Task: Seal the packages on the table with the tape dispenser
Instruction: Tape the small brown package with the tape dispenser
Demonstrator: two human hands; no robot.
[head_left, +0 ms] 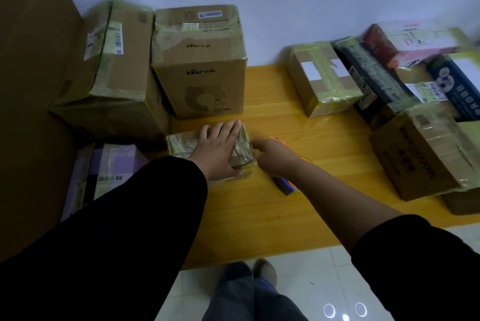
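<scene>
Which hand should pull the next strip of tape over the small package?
Right. The right hand grips the tape dispenser at the small package's right edge, while the left hand lies flat on top, steadying it.

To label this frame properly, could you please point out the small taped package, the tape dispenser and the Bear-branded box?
small taped package (181, 145): head view, bare left part of its top.
tape dispenser (285, 187): head view, blue end nearest the camera.
Bear-branded box (205, 92): head view, printed front face.
</scene>
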